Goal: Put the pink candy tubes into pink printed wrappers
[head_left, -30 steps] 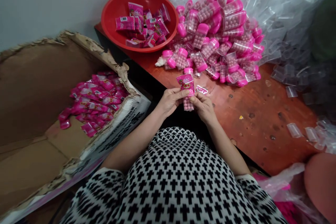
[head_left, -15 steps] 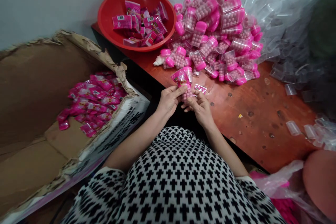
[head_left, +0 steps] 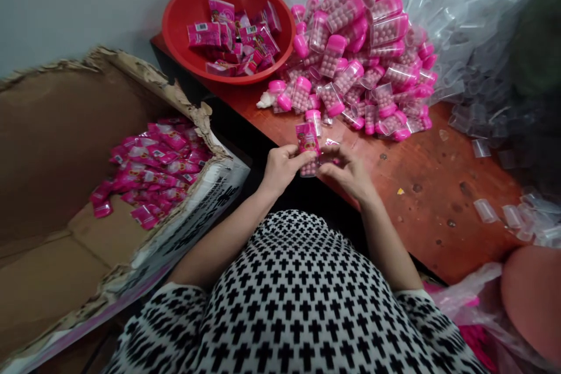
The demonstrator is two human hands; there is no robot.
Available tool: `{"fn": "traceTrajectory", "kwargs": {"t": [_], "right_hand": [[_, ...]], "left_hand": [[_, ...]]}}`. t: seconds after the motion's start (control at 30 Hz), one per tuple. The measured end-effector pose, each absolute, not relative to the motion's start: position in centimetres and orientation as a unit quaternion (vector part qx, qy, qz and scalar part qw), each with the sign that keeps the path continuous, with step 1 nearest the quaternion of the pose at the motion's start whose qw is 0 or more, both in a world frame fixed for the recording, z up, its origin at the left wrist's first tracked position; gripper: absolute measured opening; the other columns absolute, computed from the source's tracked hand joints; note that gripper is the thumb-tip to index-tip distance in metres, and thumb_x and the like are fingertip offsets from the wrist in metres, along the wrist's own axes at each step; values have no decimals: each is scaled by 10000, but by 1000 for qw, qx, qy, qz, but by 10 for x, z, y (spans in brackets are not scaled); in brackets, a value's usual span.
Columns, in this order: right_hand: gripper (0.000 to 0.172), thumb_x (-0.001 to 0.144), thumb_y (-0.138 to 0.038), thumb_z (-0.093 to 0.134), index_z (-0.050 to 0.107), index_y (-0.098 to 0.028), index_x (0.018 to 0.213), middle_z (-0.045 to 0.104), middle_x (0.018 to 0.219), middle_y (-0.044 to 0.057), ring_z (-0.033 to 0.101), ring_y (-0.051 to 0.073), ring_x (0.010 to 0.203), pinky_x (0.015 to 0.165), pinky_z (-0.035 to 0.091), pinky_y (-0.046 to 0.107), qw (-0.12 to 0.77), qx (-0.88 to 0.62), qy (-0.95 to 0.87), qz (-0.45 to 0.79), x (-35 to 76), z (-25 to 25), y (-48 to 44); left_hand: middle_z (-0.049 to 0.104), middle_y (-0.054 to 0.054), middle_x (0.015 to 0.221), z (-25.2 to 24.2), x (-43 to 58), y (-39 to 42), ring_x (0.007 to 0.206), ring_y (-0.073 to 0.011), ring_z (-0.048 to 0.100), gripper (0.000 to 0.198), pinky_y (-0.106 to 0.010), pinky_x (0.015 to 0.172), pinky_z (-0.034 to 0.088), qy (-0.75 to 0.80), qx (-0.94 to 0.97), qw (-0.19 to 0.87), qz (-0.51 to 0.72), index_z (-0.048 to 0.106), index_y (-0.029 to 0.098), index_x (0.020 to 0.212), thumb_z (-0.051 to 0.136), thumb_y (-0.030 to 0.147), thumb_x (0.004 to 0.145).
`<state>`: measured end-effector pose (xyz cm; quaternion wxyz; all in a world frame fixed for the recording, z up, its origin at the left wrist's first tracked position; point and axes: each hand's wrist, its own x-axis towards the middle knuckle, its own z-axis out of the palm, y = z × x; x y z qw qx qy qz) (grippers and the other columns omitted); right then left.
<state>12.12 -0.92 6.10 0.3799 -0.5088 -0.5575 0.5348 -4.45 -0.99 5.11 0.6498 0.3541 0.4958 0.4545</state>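
A small clear bottle of pink beads stands upright in front of me, with a bright pink printed wrapper around its upper part. My left hand pinches the wrapped bottle from the left side. Just to its right is my right hand, its thumb and forefinger apart beside the bottle. A bit of pink shows between those fingers, too small to make out. Behind the hands, a pink-capped bottle sits at the near edge of a heap of similar bead-filled bottles.
A red basin holding pink packets stands at the table's back left. Left of me, a torn cardboard box contains many wrapped pink packets. Loose clear tubes lie on the reddish table. A round pinkish object is at lower right.
The pink wrapper, flared wide at its top before, now sits narrower around the bottle. My right hand has come away from the bottle to the right, its fingers spreading; my left hand keeps its grip.
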Motion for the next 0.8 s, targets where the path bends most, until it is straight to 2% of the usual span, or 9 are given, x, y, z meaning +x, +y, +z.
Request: {"fn": "traceTrajectory", "kwargs": {"t": [0.1,0.17,0.23,0.3,0.37,0.47,0.53,0.7,0.8], "right_hand": [[407,767,-533,680,641,-213,1016,666,1078,60,620,205,983,832,507,353,394,-527,-643,393,130,81,13],[368,787,-533,659,655,-200,945,669,987,44,614,190,918,793,492,324,347,-502,-689,391,127,89,25],[345,787,-527,661,638,-183,794,633,775,6,584,151,747,693,467,281,312,-484,-699,425,120,90,32],[351,792,-510,662,591,-181,696,562,656,-20,527,120,636,614,430,254,330,-488,-672,448,112,84,34],[327,805,-484,654,577,-186,695,554,659,-23,522,115,632,611,428,249,388,-509,-633,436,105,76,32],[265,807,-464,655,617,-206,856,634,848,6,590,140,770,707,474,273,482,-545,-578,370,102,65,20],[306,776,-465,689,612,-226,951,650,964,18,612,150,843,750,496,286,513,-559,-545,355,102,60,6],[390,667,-409,798,584,-222,935,682,808,-14,648,126,698,633,544,263,453,-524,-431,578,95,51,-26],[364,650,-374,813,602,-208,895,694,752,-25,653,113,638,607,565,258,460,-512,-389,612,87,50,-33]], "left_hand": [[581,21,495,60,-45,-14,472,-100,509,237,-224,511,383,539,508,555,379,640,146,569,703,326,710],[541,33,456,64,-43,-17,467,-90,484,263,-218,515,356,560,571,486,351,602,149,515,705,309,697],[548,28,458,64,-41,-20,474,-93,497,287,-218,528,364,564,593,463,341,578,152,497,696,312,705],[586,15,491,61,-41,-22,483,-104,533,268,-222,539,396,555,569,500,344,593,155,531,681,321,722],[618,2,530,57,-42,-21,495,-119,566,223,-233,543,434,537,509,569,358,632,152,598,685,328,724],[632,-17,561,50,-46,-17,498,-126,576,227,-247,527,459,492,384,665,410,647,133,633,710,336,714],[641,-24,592,48,-48,-13,517,-120,580,232,-253,548,477,459,286,703,463,648,120,654,738,330,693],[649,-25,676,47,-46,-6,619,-105,600,257,-242,642,500,402,143,729,536,645,101,708,803,288,626],[660,-32,702,49,-42,-6,653,-109,613,264,-236,655,497,381,132,736,543,639,106,723,802,299,642]]}}
